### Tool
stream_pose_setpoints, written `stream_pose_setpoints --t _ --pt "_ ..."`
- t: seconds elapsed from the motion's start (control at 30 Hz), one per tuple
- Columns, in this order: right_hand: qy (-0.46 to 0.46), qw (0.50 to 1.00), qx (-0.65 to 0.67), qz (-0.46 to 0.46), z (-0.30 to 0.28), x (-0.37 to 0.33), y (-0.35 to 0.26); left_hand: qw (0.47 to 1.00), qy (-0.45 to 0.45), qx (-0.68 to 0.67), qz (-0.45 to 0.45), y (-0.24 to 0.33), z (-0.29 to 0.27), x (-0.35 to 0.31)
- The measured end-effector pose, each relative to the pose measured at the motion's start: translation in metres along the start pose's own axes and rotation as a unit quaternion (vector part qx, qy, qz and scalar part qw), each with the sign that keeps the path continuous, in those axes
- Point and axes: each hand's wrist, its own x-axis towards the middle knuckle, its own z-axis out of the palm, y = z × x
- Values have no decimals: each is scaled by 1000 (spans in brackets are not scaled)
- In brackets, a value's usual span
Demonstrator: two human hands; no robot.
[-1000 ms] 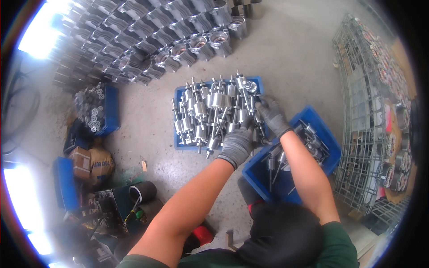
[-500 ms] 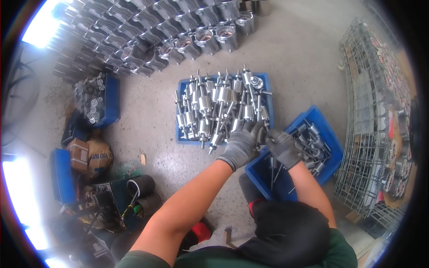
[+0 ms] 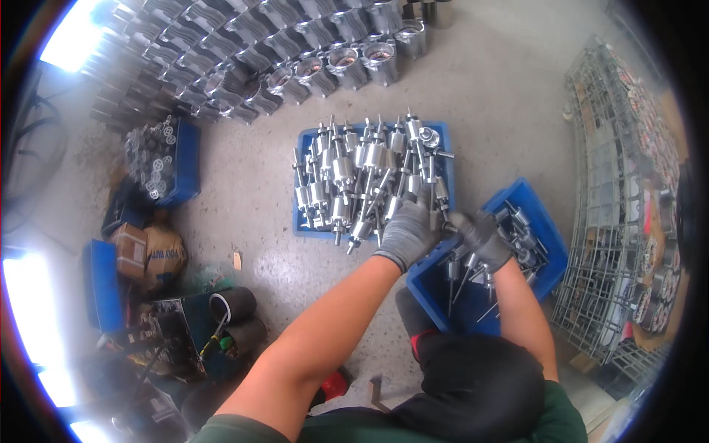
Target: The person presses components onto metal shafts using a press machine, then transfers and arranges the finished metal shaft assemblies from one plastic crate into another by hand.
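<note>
My left hand (image 3: 410, 233), in a grey glove, reaches over the near right corner of a blue bin (image 3: 314, 232) heaped with silvery motor rotors (image 3: 342, 171) on shafts. Its fingers are closed, and what lies in them is hidden among the metal parts. Close beside it, my gloved right hand (image 3: 484, 241) hovers above the left part of a second blue bin (image 3: 533, 292). Its blurred fingers point toward my left hand. Beneath and beyond it, more shafted rotors (image 3: 521, 235) lie loose in this second bin, some with long thin shafts.
Rows of finned motor housings (image 3: 347, 65) stand along the back. At right rises a wire mesh cage (image 3: 591, 214) full of parts. On the left are a blue bin of metal pieces (image 3: 181, 166), a cardboard box (image 3: 129, 252) and a dark cylinder (image 3: 235, 304).
My left hand has shifted right and its fingers have drawn in at the bin's corner. My right hand has moved slightly right. More rotors show beneath it in the second bin.
</note>
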Motion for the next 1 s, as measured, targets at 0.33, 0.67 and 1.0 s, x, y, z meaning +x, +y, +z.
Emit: stream_pose_setpoints --t 0.33,0.67,1.0 --pt "-171 948 -266 -25 -17 102 -1 978 137 -60 147 -39 50 5" --pt "-115 919 -330 -180 0 94 -10 974 173 -90 115 -51 53 3" --pt "-66 950 -250 -173 -7 91 29 993 -46 77 76 -19 -2 1"
